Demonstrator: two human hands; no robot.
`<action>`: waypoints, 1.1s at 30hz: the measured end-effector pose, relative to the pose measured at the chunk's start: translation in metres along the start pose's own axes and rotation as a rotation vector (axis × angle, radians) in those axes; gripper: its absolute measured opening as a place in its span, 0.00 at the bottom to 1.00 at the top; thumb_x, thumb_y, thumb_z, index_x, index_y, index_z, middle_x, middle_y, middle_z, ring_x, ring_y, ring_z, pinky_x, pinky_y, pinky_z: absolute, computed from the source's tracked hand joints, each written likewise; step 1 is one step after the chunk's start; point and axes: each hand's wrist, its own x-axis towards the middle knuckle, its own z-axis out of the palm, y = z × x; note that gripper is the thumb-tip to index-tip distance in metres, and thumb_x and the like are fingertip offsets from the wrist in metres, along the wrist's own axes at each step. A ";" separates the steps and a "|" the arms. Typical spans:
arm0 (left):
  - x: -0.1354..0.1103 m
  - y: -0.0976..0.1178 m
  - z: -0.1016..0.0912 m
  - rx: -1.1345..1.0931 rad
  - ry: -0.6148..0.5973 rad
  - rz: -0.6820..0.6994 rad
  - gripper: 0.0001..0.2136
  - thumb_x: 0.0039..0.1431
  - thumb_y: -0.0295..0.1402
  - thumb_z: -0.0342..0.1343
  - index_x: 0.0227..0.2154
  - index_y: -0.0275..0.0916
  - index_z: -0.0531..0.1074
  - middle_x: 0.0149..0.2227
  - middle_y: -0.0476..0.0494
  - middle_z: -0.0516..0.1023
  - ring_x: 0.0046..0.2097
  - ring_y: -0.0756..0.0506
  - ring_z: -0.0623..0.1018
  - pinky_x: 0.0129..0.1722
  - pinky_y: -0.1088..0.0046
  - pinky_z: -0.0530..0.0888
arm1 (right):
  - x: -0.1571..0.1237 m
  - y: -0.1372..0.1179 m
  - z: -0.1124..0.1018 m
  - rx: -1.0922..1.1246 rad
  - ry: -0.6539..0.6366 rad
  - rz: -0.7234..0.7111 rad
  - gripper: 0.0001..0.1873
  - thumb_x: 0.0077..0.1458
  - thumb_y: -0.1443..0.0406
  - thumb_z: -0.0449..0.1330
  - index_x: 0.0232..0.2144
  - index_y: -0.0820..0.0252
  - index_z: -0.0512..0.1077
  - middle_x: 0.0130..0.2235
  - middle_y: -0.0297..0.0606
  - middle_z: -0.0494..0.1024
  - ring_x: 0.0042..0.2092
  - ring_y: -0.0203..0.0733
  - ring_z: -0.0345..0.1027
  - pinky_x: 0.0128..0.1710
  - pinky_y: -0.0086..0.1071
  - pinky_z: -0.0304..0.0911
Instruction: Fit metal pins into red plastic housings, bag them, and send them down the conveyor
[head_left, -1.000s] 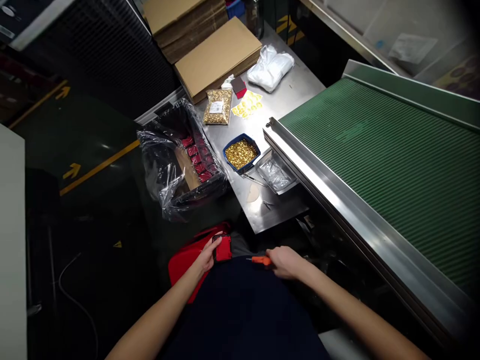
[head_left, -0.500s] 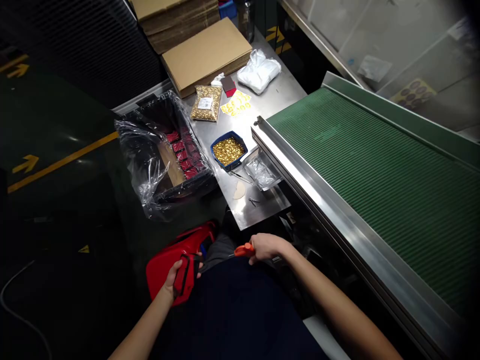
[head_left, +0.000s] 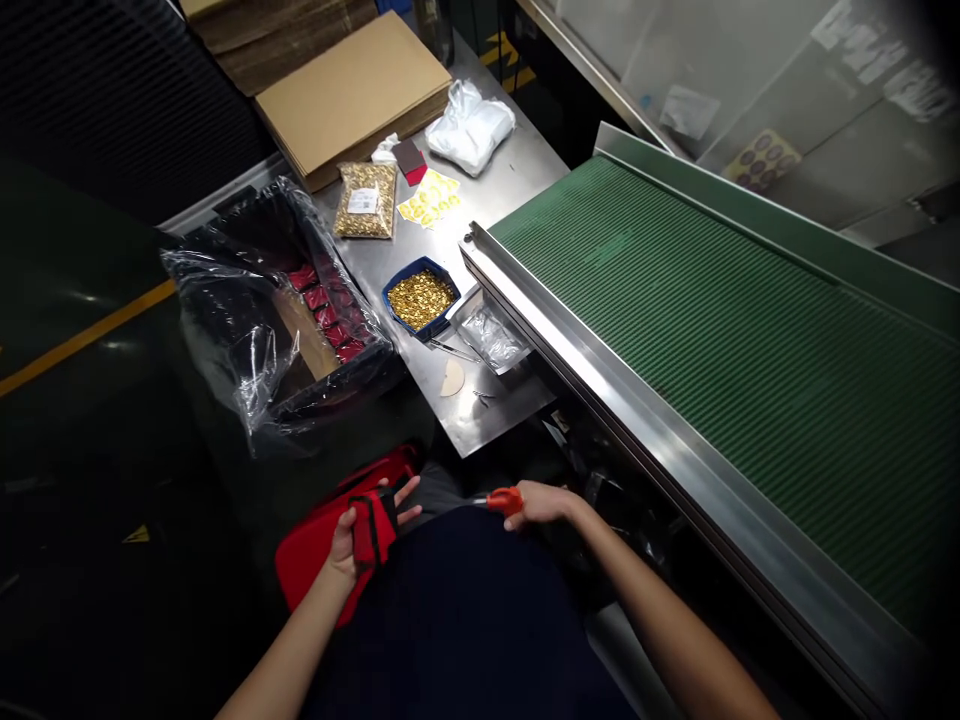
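The left hand (head_left: 343,545) cradles a red-and-black piece (head_left: 374,528), likely light, best held by its edges. At its three o'clock, the right hand (head_left: 543,502) grips an orange-handled tool (head_left: 505,500).

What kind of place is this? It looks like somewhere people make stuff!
Probably a factory or packing workshop: there's a ribbed green conveyor belt, a stack of flat cardboard on a metal table, and a plastic-lined crate with red pieces inside.

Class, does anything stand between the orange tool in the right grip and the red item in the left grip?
Yes: in this view, extended fingers of the left grip lie between the red item and the orange tool.
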 end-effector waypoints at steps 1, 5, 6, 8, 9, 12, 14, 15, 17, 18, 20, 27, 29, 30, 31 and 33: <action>0.005 0.000 0.002 0.009 0.028 -0.001 0.34 0.55 0.49 0.63 0.64 0.55 0.60 0.67 0.38 0.64 0.60 0.29 0.74 0.49 0.55 0.79 | -0.002 0.007 0.001 -0.026 0.127 0.042 0.11 0.51 0.57 0.67 0.35 0.57 0.80 0.37 0.36 0.80 0.39 0.44 0.73 0.40 0.31 0.64; 0.017 -0.012 0.010 0.066 0.150 -0.045 0.31 0.65 0.37 0.57 0.68 0.53 0.53 0.62 0.37 0.72 0.58 0.33 0.77 0.56 0.50 0.75 | -0.006 0.037 0.001 -0.147 0.603 0.228 0.18 0.60 0.65 0.56 0.52 0.56 0.75 0.56 0.48 0.72 0.59 0.54 0.61 0.57 0.42 0.54; 0.018 -0.016 0.012 0.082 0.179 -0.061 0.31 0.65 0.35 0.57 0.68 0.52 0.53 0.61 0.36 0.74 0.57 0.33 0.78 0.56 0.49 0.74 | -0.005 0.043 0.001 -0.170 0.682 0.261 0.22 0.60 0.66 0.56 0.57 0.56 0.71 0.57 0.49 0.71 0.60 0.55 0.58 0.59 0.44 0.51; 0.020 -0.022 0.018 0.113 0.237 -0.085 0.32 0.64 0.33 0.58 0.68 0.50 0.53 0.58 0.35 0.76 0.56 0.33 0.79 0.56 0.49 0.74 | -0.001 0.054 0.001 -0.197 0.798 0.303 0.28 0.60 0.67 0.55 0.62 0.57 0.64 0.57 0.50 0.71 0.61 0.56 0.56 0.60 0.46 0.48; 0.020 -0.023 0.020 0.128 0.264 -0.093 0.33 0.64 0.33 0.59 0.68 0.49 0.53 0.58 0.35 0.77 0.55 0.33 0.79 0.56 0.50 0.75 | 0.003 0.059 0.001 -0.201 0.842 0.313 0.29 0.60 0.68 0.54 0.64 0.58 0.62 0.57 0.51 0.72 0.61 0.56 0.55 0.60 0.47 0.48; 0.021 -0.022 0.027 0.164 0.336 -0.108 0.34 0.62 0.33 0.61 0.68 0.48 0.54 0.57 0.35 0.78 0.53 0.34 0.81 0.54 0.53 0.76 | 0.018 0.068 -0.002 -0.186 0.949 0.321 0.29 0.61 0.70 0.50 0.64 0.62 0.60 0.57 0.51 0.72 0.61 0.55 0.55 0.59 0.46 0.48; 0.020 -0.018 0.030 0.183 0.376 -0.117 0.34 0.62 0.33 0.62 0.68 0.47 0.54 0.56 0.34 0.78 0.52 0.34 0.81 0.53 0.54 0.77 | 0.032 0.071 -0.005 -0.159 1.011 0.319 0.29 0.61 0.71 0.48 0.65 0.63 0.59 0.59 0.50 0.71 0.62 0.53 0.54 0.60 0.44 0.49; 0.019 -0.017 0.032 0.191 0.393 -0.120 0.34 0.61 0.33 0.62 0.68 0.47 0.54 0.55 0.34 0.79 0.52 0.34 0.81 0.52 0.54 0.78 | 0.040 0.072 -0.007 -0.139 1.042 0.321 0.30 0.60 0.72 0.48 0.65 0.63 0.58 0.59 0.50 0.71 0.63 0.53 0.55 0.60 0.44 0.49; 0.016 -0.015 0.034 0.203 0.423 -0.127 0.35 0.61 0.32 0.62 0.68 0.46 0.54 0.53 0.33 0.80 0.51 0.33 0.82 0.51 0.53 0.78 | 0.054 0.072 -0.011 -0.084 1.105 0.340 0.31 0.60 0.72 0.47 0.66 0.63 0.57 0.60 0.50 0.70 0.63 0.52 0.56 0.60 0.43 0.50; 0.015 -0.014 0.035 0.207 0.436 -0.131 0.35 0.61 0.32 0.62 0.68 0.46 0.54 0.53 0.33 0.80 0.50 0.33 0.82 0.51 0.53 0.78 | 0.061 0.071 -0.013 -0.048 1.137 0.357 0.31 0.61 0.72 0.46 0.66 0.64 0.57 0.59 0.51 0.70 0.62 0.52 0.57 0.60 0.42 0.51; 0.011 -0.013 0.036 0.211 0.459 -0.136 0.36 0.61 0.33 0.63 0.68 0.45 0.54 0.52 0.33 0.81 0.48 0.34 0.83 0.50 0.53 0.78 | 0.071 0.070 -0.015 0.032 1.197 0.392 0.29 0.63 0.71 0.46 0.65 0.65 0.57 0.59 0.52 0.69 0.62 0.52 0.58 0.60 0.41 0.53; 0.008 -0.005 0.043 0.217 0.513 -0.129 0.36 0.62 0.33 0.62 0.69 0.40 0.52 0.49 0.33 0.83 0.51 0.35 0.82 0.52 0.58 0.78 | 0.079 0.061 -0.003 0.392 1.388 0.485 0.25 0.64 0.58 0.60 0.60 0.58 0.65 0.63 0.46 0.65 0.62 0.55 0.60 0.61 0.57 0.56; 0.008 -0.002 0.045 0.220 0.525 -0.130 0.36 0.62 0.33 0.62 0.69 0.40 0.52 0.48 0.33 0.83 0.50 0.35 0.82 0.51 0.58 0.78 | 0.085 0.059 -0.001 0.564 1.427 0.505 0.23 0.64 0.58 0.61 0.59 0.57 0.67 0.62 0.46 0.65 0.60 0.54 0.63 0.59 0.54 0.61; 0.009 -0.001 0.046 0.222 0.531 -0.132 0.35 0.62 0.33 0.61 0.69 0.40 0.52 0.48 0.33 0.83 0.50 0.35 0.83 0.51 0.58 0.79 | 0.089 0.058 -0.001 0.663 1.428 0.494 0.22 0.64 0.58 0.61 0.58 0.58 0.67 0.61 0.46 0.67 0.58 0.52 0.65 0.57 0.51 0.64; 0.009 -0.001 0.046 0.224 0.536 -0.137 0.35 0.62 0.33 0.61 0.68 0.40 0.53 0.48 0.33 0.83 0.49 0.35 0.83 0.50 0.58 0.79 | 0.095 0.057 -0.002 0.767 1.415 0.465 0.21 0.64 0.59 0.61 0.57 0.58 0.68 0.59 0.45 0.69 0.56 0.50 0.68 0.54 0.49 0.67; 0.010 0.001 0.046 0.228 0.545 -0.148 0.33 0.62 0.32 0.61 0.68 0.40 0.55 0.48 0.34 0.83 0.49 0.36 0.83 0.50 0.57 0.79 | 0.106 0.055 -0.004 0.979 1.360 0.353 0.20 0.65 0.59 0.60 0.55 0.60 0.69 0.55 0.44 0.72 0.51 0.48 0.71 0.50 0.46 0.71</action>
